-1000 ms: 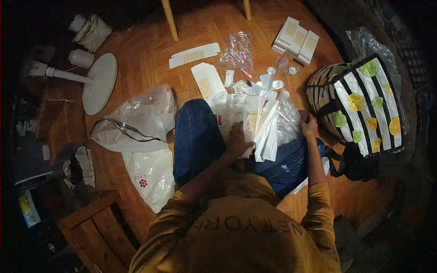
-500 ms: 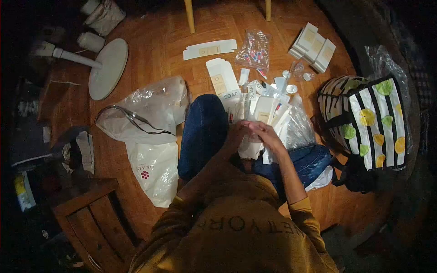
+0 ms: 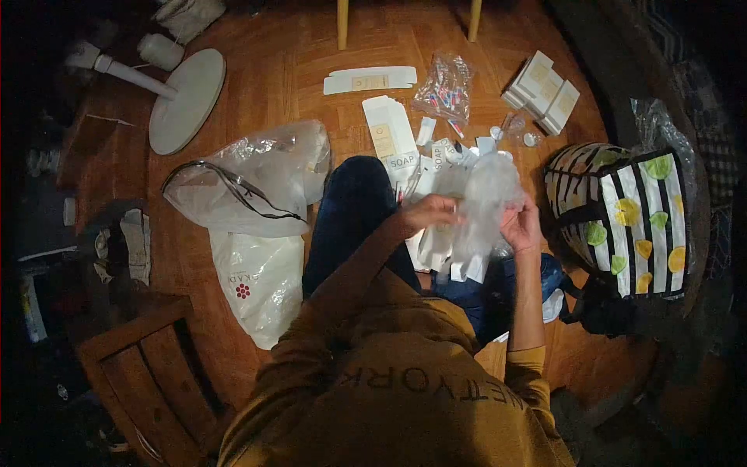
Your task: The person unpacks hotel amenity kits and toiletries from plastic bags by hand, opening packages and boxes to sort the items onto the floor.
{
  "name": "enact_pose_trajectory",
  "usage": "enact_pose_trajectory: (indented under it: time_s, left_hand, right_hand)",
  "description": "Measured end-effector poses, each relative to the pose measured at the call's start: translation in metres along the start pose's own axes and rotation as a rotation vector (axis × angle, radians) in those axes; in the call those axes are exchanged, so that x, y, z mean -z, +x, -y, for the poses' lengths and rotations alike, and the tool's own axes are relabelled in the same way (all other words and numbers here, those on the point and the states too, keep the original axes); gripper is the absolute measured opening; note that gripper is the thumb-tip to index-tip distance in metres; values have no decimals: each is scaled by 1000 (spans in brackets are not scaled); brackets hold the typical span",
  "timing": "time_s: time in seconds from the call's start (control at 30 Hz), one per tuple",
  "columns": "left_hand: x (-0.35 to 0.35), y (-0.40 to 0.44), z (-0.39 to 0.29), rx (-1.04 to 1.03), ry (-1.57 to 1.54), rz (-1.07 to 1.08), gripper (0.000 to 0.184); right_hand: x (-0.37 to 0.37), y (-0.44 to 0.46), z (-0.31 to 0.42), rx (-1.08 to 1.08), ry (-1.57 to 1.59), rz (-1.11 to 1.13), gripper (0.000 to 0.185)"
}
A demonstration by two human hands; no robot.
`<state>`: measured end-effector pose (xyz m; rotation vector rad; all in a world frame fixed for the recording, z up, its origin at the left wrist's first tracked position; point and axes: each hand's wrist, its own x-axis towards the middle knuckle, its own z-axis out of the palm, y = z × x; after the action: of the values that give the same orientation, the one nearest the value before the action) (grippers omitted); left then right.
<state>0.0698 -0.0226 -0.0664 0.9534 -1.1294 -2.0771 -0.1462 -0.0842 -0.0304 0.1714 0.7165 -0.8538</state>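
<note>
A crumpled clear plastic bag [image 3: 490, 198] hangs between my two hands over my lap, blurred by motion. My right hand [image 3: 521, 224] has its fingers closed on the bag's right side. My left hand [image 3: 428, 212] is at its left side, fingers pinched together; whatever they hold is too small to make out. Beneath and beyond lie flattened white packets, one marked SOAP [image 3: 402, 161], and an unfolded white box [image 3: 387, 128]. Farther off are a flat white carton [image 3: 369, 80] and a clear bag of small red and blue tubes [image 3: 445, 87].
White boxes [image 3: 542, 92] are stacked at the upper right. A striped fruit-print bag [image 3: 638, 222] stands at the right. Plastic bags [image 3: 263, 284] lie left of my knee, near a round white stand [image 3: 188, 101]. A wooden piece [image 3: 148, 373] is at the lower left.
My hands were together over the packets half a second ago and are now apart. The clear plastic bag is now raised between them, with my right hand farther right.
</note>
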Motion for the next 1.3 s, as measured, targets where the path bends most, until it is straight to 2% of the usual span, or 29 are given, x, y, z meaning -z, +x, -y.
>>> enact_pose_trajectory:
  time_s: [0.03, 0.07, 0.1, 0.13, 0.17, 0.2, 0.23, 0.27, 0.33, 0.37, 0.4, 0.47, 0.53, 0.57, 0.6, 0.67, 0.7, 0.8, 0.83, 0.87, 0.93, 1.0, 1.07, 1.13, 1.2, 1.27, 1.3]
  left_hand:
    - [1, 4, 11, -32, -603, -67, 31]
    - [-6, -1, 6, -37, -605, -73, 31]
    - [-17, -8, 1, -80, -393, -150, 28]
    - [-23, -14, 12, -155, -628, -92, 28]
    - [-29, -19, 24, -217, -864, -17, 29]
    - [-32, -42, 23, -308, -878, -95, 28]
    - [-27, -77, 15, -423, -833, -296, 27]
    - [-19, -112, 11, -558, -714, -605, 26]
    - [10, -185, 1, -773, -427, -1346, 25]
    - [27, -217, -6, -819, -302, -1693, 24]
    - [42, -240, -13, -844, -241, -1943, 24]
    - [63, -254, -35, -798, -272, -2218, 23]
    - [98, -255, -12, -499, -23, -2065, 23]
    - [110, -251, -6, -357, 140, -1950, 23]
    - [123, -246, 0, -225, 308, -1834, 23]
    - [141, -236, 0, 11, 589, -1614, 24]
    - [149, -232, 1, 109, 699, -1508, 24]
    - [164, -217, -8, 291, 926, -1252, 25]
    - [167, -215, -10, 322, 974, -1194, 25]
    - [170, -212, -13, 348, 1016, -1147, 25]
    - [173, -211, -20, 369, 1075, -1083, 26]
    - [171, -216, -24, 375, 1110, -1042, 26]
    - [162, -228, -32, 373, 1129, -1018, 27]
    - [147, -247, -42, 342, 1109, -1034, 27]
    - [128, -265, -52, 221, 984, -1137, 28]
    - [105, -277, -66, 40, 804, -1258, 18]
    - [92, -288, -78, 133, 687, -1186, 17]
  right_hand:
    - [3, 3, -3, -3, -4, 3, 23]
    - [11, 9, -10, -66, -89, 188, 23]
    - [19, 14, -19, -131, -174, 374, 22]
    - [21, 16, -26, -199, -261, 564, 21]
    - [9, 5, -41, -122, -777, 380, 19]
    - [-7, -8, -61, -30, -1276, 169, 18]
    - [-16, -10, -76, 46, -1296, 204, 17]
    - [-13, -3, -73, 37, -1296, 208, 17]
    - [-4, 29, -65, 338, -1388, 87, 17]
    - [-1, 44, -70, 507, -1557, 10, 17]
    - [0, 58, -76, 506, -1558, 18, 17]
    - [2, 82, -96, 826, -1779, 258, 17]
    - [6, 104, -109, 1085, -2081, 477, 16]
    - [10, 109, -113, 1056, -2300, 378, 16]
    - [16, 111, -112, 1063, -2297, 378, 16]
    - [14, 97, -112, 857, -2529, 68, 27]
    - [19, 95, -111, 826, -2472, -5, 40]
    - [44, 106, -112, 846, -2602, -164, 46]
    - [33, 101, -120, 799, -2524, -259, 46]
    - [26, 101, -127, 799, -2524, -255, 46]
    - [14, 105, -136, 962, -2382, -416, 46]
    - [18, 116, -139, 966, -2376, -466, 44]
    - [23, 124, -137, 673, -2226, -480, 40]
    - [25, 125, -129, 648, -2157, -452, 37]
    - [38, 125, -115, 620, -2090, -435, 34]
    - [51, 126, -104, 627, -1706, -346, 22]
    - [53, 114, -97, 526, -1320, -175, 10]
